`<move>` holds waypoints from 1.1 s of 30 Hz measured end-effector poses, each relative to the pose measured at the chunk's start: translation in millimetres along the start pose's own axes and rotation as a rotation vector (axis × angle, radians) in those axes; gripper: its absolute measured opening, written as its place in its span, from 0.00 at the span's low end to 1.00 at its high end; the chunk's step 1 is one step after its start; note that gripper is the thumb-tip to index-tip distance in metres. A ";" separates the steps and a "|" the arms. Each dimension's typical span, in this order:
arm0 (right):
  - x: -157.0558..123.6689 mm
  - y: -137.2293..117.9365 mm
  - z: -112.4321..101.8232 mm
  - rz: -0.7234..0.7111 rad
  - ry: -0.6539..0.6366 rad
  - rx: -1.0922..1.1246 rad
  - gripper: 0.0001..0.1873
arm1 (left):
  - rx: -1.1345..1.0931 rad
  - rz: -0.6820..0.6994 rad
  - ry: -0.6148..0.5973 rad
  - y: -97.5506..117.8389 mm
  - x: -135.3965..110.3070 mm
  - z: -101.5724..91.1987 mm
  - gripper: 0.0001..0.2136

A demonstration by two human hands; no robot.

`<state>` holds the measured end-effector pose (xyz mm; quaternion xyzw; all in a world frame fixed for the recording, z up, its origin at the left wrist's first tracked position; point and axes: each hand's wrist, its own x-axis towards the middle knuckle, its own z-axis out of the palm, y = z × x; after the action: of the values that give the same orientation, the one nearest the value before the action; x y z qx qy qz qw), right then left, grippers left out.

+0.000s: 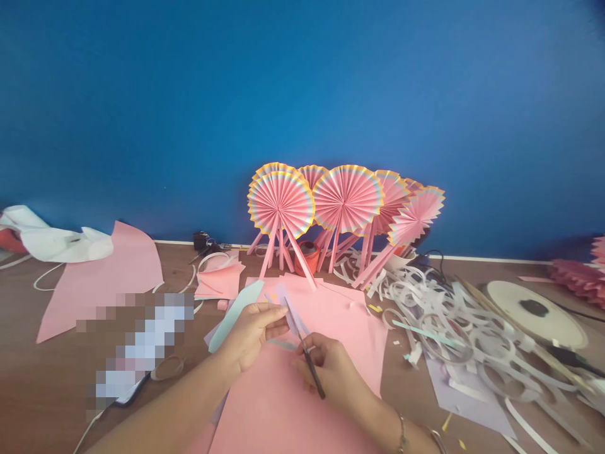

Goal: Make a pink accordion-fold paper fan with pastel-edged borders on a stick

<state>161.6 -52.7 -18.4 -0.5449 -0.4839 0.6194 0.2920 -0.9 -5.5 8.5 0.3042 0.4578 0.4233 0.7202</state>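
My right hand (328, 366) is closed around a pair of scissors (309, 366), whose blades point up and away to the left. The fingers of my left hand (255, 331) are closed in a pinch on a small piece of lavender paper (282, 295), beside the scissor blades. Whether the blades touch the paper I cannot tell. Below both hands lie large pink paper sheets (269, 410). A mint-green paper piece (235, 321) rests just left of my left hand, partly over other paper.
Several pleated pink paper fans (347, 198) on sticks lean near the blue wall (302, 82). A red pot (307, 258) stands among them. Curled white paper strips (439, 309) heap up at right, beside a round white disc (534, 312). A blurred-out phone (132, 388) lies at left.
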 end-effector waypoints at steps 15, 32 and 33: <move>-2.6 -3.2 2.4 -0.001 -0.008 -0.010 0.11 | 0.051 0.098 -0.023 0.3 1.1 -2.5 0.11; -0.5 -0.3 1.3 -0.022 -0.030 0.061 0.15 | 0.109 0.062 -0.119 -2.1 -0.2 -0.6 0.10; -0.3 0.2 1.2 -0.027 -0.032 0.062 0.15 | 0.114 0.060 -0.124 -2.6 -0.6 -0.1 0.10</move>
<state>160.6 -53.3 -18.5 -0.5190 -0.4765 0.6387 0.3094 -0.3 -7.2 6.5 0.3840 0.4263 0.3985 0.7156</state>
